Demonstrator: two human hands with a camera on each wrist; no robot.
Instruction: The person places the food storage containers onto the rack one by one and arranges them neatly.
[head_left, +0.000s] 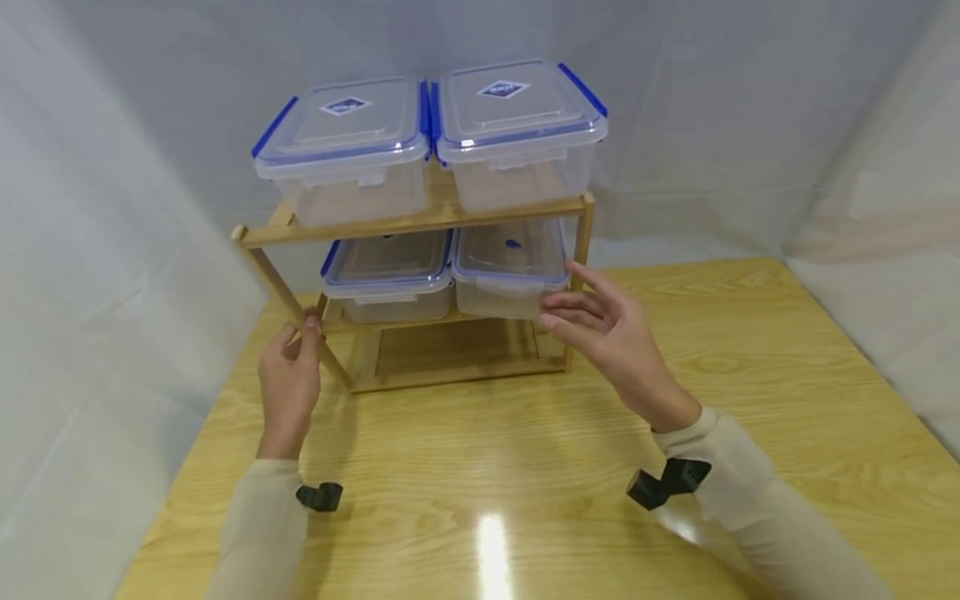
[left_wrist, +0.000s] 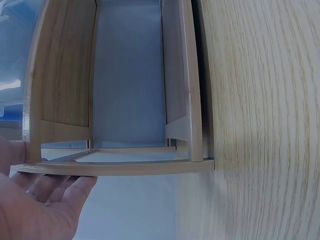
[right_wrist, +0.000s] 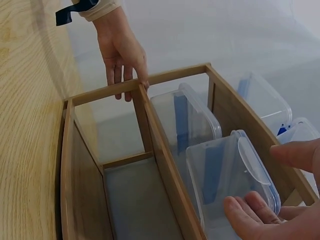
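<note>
A person works at a three-level wooden rack (head_left: 420, 221) standing on a pale wood-grain surface (head_left: 675, 433). The left hand (head_left: 288, 379) grips the slanted front-left leg (head_left: 281, 292) of the rack, fingers curled round the thin bar, steadying it. The right hand (head_left: 600, 329) is at the front right corner of the lower right container (head_left: 510, 267) on the middle shelf, with thumb above and fingers spread along its front edge; the right wrist view shows the fingertips (right_wrist: 250, 210) against the lidded end of the box, so the hand appears to be closing on it rather than holding it fast.

As a judgement of progress: four containers sit in the rack, two on the top shelf (head_left: 341, 146) (head_left: 517, 129) and two on the middle one, the other being the lower left container (head_left: 390, 271). The bottom level holds nothing visible. The lower right box juts slightly forward of its neighbour, so it looks partway in or out; which way cannot be told.

The containers are clear, rounded-corner plastic boxes with translucent lids, blue seals and blue side clips; the top pair carry diamond-shaped labels. The rack is light bamboo-like slats, smooth and square-edged. Grey fabric (head_left: 750, 125) hangs behind, and the surface shows a glossy reflection
</note>
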